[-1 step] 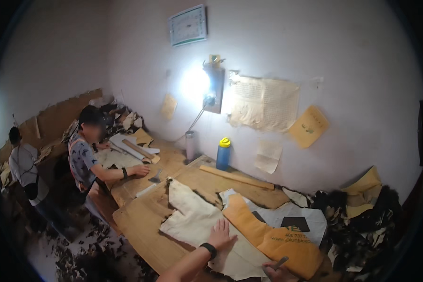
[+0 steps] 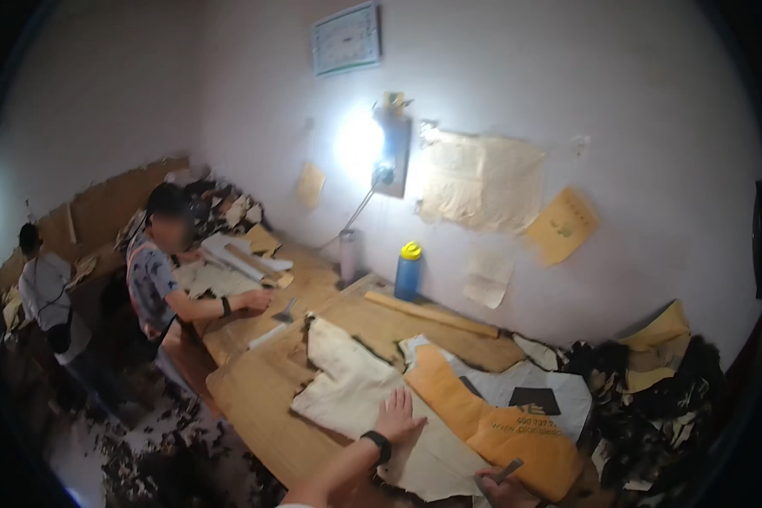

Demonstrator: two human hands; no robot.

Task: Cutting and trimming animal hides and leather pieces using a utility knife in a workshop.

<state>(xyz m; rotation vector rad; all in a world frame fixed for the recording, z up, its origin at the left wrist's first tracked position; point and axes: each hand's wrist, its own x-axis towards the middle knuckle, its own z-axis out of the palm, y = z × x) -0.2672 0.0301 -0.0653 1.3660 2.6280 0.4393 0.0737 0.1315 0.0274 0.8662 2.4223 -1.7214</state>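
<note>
A pale cream piece of hide with dark furry edges lies on the wooden table in front of me. My left hand, with a dark band on its wrist, rests flat on the hide with fingers spread. At the lower edge my right hand is closed round a slim grey tool, its working end hidden, by the hide's near right edge. Beside the hide lies an orange paper pattern, partly over a white printed sheet.
Dark fur scraps pile up at the right. A blue bottle and a wooden strip are along the wall side. To the left a co-worker works at the same table, near a brush-like tool. Scraps litter the floor.
The whole view has shifted slightly. Both my hands keep their places on the hide and the tool.
</note>
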